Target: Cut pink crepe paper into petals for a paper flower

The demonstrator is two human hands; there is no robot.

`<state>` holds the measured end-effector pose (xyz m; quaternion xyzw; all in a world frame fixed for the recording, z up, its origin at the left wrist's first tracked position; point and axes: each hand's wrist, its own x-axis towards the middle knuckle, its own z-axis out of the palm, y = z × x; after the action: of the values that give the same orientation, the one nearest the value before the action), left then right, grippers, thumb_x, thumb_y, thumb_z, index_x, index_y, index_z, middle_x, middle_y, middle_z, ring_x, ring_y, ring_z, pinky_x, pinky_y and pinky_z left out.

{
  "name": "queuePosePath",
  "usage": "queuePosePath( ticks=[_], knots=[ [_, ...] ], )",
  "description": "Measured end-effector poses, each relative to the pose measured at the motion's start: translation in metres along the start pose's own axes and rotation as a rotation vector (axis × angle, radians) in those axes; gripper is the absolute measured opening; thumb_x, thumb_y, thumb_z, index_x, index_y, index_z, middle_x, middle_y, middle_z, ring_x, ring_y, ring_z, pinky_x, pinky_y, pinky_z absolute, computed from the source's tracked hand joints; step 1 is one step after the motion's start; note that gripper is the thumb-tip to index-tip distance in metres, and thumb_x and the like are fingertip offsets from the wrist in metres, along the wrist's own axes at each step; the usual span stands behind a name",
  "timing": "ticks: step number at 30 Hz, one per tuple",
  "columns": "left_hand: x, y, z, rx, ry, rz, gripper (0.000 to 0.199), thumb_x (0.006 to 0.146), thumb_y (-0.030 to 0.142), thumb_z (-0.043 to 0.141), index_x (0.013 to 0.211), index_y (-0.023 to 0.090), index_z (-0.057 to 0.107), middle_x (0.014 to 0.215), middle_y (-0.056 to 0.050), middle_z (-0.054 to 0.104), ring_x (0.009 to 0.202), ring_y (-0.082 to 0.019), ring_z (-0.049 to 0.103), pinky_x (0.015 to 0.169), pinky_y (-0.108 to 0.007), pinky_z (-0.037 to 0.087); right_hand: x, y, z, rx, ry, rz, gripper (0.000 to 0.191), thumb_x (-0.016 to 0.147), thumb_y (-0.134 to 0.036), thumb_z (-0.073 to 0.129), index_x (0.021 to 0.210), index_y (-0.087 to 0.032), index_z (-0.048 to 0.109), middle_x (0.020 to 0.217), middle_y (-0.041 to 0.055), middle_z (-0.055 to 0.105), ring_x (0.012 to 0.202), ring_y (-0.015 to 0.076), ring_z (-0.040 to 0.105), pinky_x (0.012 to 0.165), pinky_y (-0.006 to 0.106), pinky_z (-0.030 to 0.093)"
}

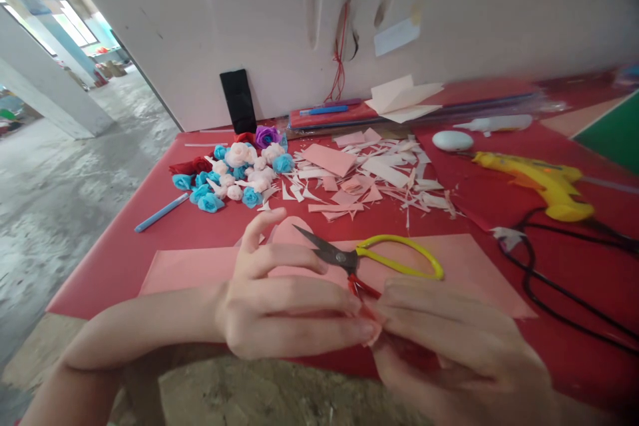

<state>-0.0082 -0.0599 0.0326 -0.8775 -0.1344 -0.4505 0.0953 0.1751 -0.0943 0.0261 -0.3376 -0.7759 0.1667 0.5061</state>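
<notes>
Between the fingertips of both hands is a small piece of pink paper (371, 333), mostly hidden by the fingers. My left hand (294, 299) pinches it from the left, with its index finger raised and bent. My right hand (449, 333) grips the same piece from the right, its fingers pressed together. Just beyond my hands, scissors (344, 257) with one yellow and one red handle lie with blades parted. Beneath them a pink paper sheet (464, 273) is spread on the red table (100, 266). Rounded pink paper pieces (292, 231) show behind my left hand.
Paper flowers (239, 173) in blue, pink, red and purple cluster at the back left, near a black phone (238, 101). Paper scraps (384, 170) cover the back middle. At the right are a yellow glue gun (544, 180), its black cord (532, 266) and a white bottle (499, 123).
</notes>
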Motion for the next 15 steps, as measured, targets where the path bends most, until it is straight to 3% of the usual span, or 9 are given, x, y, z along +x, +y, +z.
queuePosePath(
  ticks=[7, 12, 15],
  knots=[
    [-0.003, 0.003, 0.004, -0.089, 0.037, -0.025, 0.019, 0.088, 0.017, 0.051, 0.080, 0.028, 0.065, 0.073, 0.011, 0.070, 0.078, -0.009, 0.057, 0.113, -0.037, 0.020, 0.005, -0.003, 0.001, 0.008, -0.040, 0.036, 0.027, 0.068, 0.002, 0.044, 0.049, -0.016, 0.041, 0.043, -0.0049, 0.040, 0.039, 0.0047, 0.038, 0.038, 0.016, 0.032],
    [0.005, 0.003, 0.000, -0.210, -0.084, -0.160, 0.010, 0.085, 0.020, 0.054, 0.085, 0.020, 0.064, 0.070, 0.004, 0.067, 0.073, -0.012, 0.056, 0.099, -0.038, 0.035, -0.002, 0.000, -0.002, 0.025, -0.004, 0.008, 0.023, 0.069, 0.001, 0.050, 0.060, -0.020, 0.046, 0.048, -0.0050, 0.050, 0.043, 0.0083, 0.048, 0.042, 0.020, 0.041],
    [0.009, 0.001, 0.000, -0.338, -0.119, -0.226, 0.012, 0.085, 0.022, 0.054, 0.082, 0.014, 0.062, 0.070, -0.001, 0.064, 0.070, -0.012, 0.055, 0.080, -0.034, 0.045, -0.006, 0.002, -0.006, -0.068, -0.090, -0.024, 0.021, 0.074, -0.005, 0.052, 0.061, -0.021, 0.050, 0.049, -0.0035, 0.049, 0.044, 0.0104, 0.050, 0.043, 0.023, 0.044]
  ],
)
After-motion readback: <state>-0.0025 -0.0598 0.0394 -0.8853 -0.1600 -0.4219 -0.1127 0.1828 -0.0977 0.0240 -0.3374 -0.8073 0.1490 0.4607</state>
